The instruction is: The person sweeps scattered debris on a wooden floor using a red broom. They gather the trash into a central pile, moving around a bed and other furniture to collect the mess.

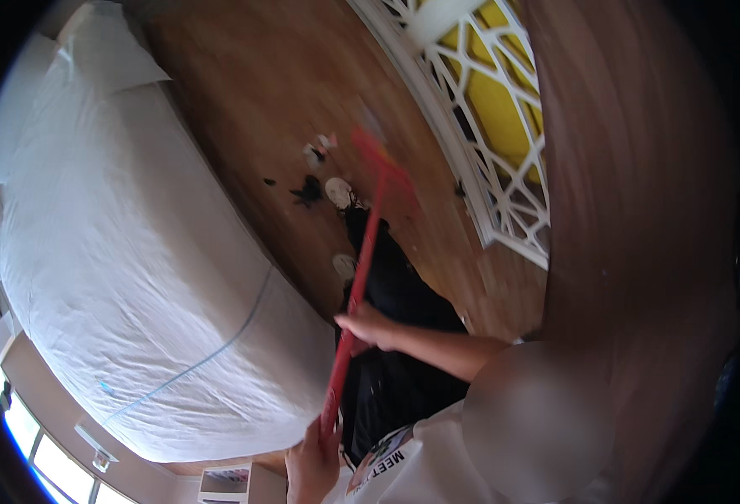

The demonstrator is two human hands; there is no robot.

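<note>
My right hand (366, 327) grips the middle of the long red handle (362, 271) of what looks like a broom. Lower down, my left hand (313, 463) is closed around the handle's upper end. The red head (383, 170) is blurred and sits over the wood floor, just beyond my feet; its bristles cannot be made out. Beside the head lie a dark clump of debris (308, 191) and some white and pink scraps (319, 150). My light-coloured shoes (339, 192) and black trousers (407, 290) are beneath the handle.
A large bed-like form under a white cover (136, 252) fills the left side. A white lattice panel (470, 120) with something yellow behind it stands on the right, near a brown wooden surface (628, 189). A small white shelf unit (225, 484) shows at the bottom.
</note>
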